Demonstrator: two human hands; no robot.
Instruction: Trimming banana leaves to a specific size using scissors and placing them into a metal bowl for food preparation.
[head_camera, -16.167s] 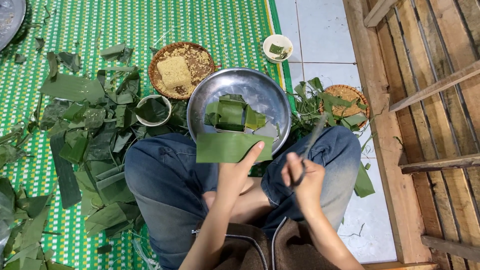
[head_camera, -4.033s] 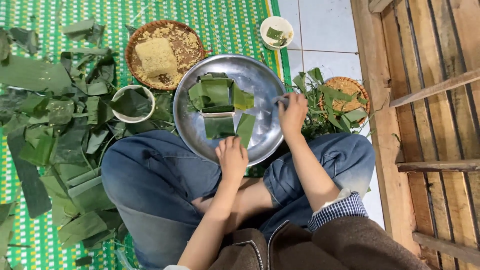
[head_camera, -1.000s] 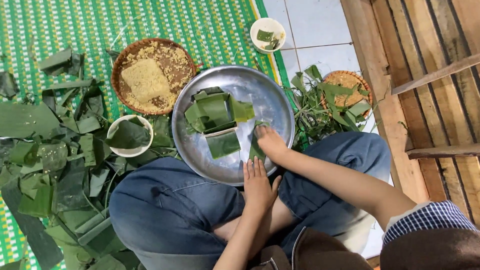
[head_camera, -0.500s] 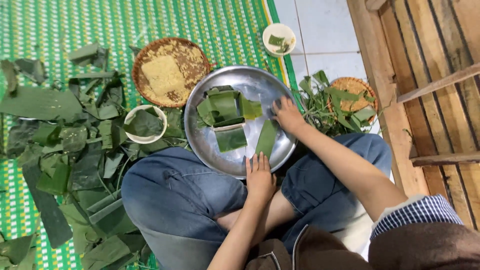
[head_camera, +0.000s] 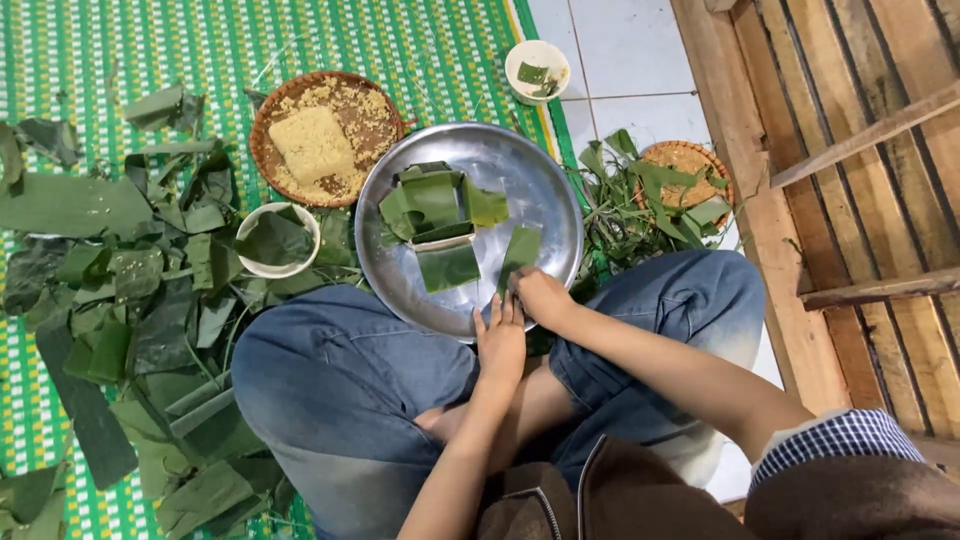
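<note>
The narrow leaf strip (head_camera: 520, 256) lies inside the round metal tray (head_camera: 540, 170), on its near right part, and your right hand (head_camera: 540, 297) pinches the strip's near end in a closed grip. Your left hand (head_camera: 500, 340) rests flat on the tray's near rim, fingers together, released and grasping nothing, just beside the right hand. Toward the tray's middle sits a square mould lined with folded green leaves (head_camera: 435, 205), and a loose leaf square (head_camera: 448, 267) lies just on the near side of it. Beyond the tray's far left edge stands a woven basket holding a yellow block (head_camera: 315, 140). Left of the tray sits a white bowl (head_camera: 275, 240) among scattered leaf pieces on the green mat (head_camera: 200, 50).
</note>
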